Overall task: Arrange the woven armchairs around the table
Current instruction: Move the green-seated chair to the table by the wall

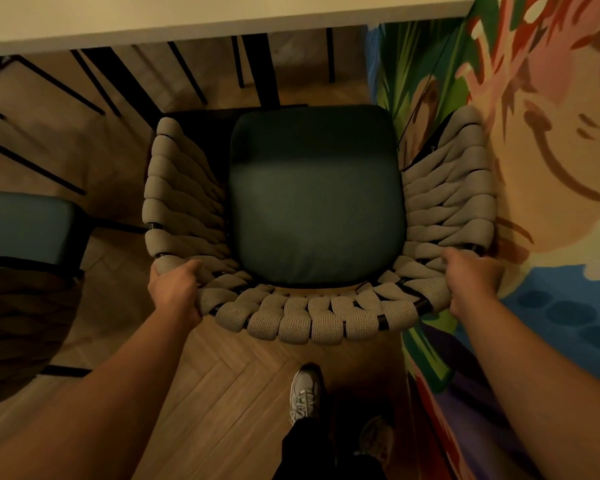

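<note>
Left hand (pixel 174 289) and right hand (pixel 473 279) clutch the curved knitted back of the armchair (pixel 316 216).

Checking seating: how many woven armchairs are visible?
2: the beige armchair facing the table, beside the mural wall; a darker armchair at the left edge. Legs under the table may be others'.
</note>
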Tool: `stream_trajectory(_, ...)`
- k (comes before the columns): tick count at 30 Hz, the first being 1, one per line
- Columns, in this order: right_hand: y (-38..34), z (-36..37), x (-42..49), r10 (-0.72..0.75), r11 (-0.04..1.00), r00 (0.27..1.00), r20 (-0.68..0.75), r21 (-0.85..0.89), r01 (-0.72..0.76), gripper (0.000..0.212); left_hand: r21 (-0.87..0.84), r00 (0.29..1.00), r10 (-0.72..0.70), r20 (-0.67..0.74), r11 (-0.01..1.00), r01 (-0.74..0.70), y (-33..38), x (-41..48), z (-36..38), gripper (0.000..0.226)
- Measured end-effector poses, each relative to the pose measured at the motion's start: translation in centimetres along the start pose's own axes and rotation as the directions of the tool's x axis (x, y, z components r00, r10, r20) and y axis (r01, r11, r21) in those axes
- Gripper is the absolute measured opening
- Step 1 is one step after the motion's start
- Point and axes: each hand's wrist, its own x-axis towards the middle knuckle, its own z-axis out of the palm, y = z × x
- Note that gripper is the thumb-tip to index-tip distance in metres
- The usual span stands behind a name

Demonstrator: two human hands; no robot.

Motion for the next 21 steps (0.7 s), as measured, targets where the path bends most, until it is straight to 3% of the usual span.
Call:
stream_trajectory(4,1.3,-0.5,-0.9,-0.011,0.994,0.998,0.067,0.111,0.003,0.059,-0.108,0.99,0.028,0.14,0.994,-0.013,-0.7,-1.0,-0.8,0.081)
stream_trajectory(7,3.0,-0.9,-1.8,0.069,0.958,0.986,0.153,0.265,-0.108,0.059,-0.165,0.98,0.043,0.194,0.986,-0.011,-1.5,-2.2,-1.2,0.095)
stream_trajectory(17,5.5,-2.4,-2.2,0.085,0.954,0.984,0.159,0.273,-0.127,0.056,-0.121,0.987,-0.014,0.159,0.992,0.033,-3.0,-3.5,-2.9,0.093)
stream_trajectory(21,5.4,-2.3,-2.2,0.082,0.953,0.987,0.135,0.278,-0.117,0.06,-0.17,0.992,-0.04,0.121,0.984,0.06,-3.0,-3.2,-2.5,0.081)
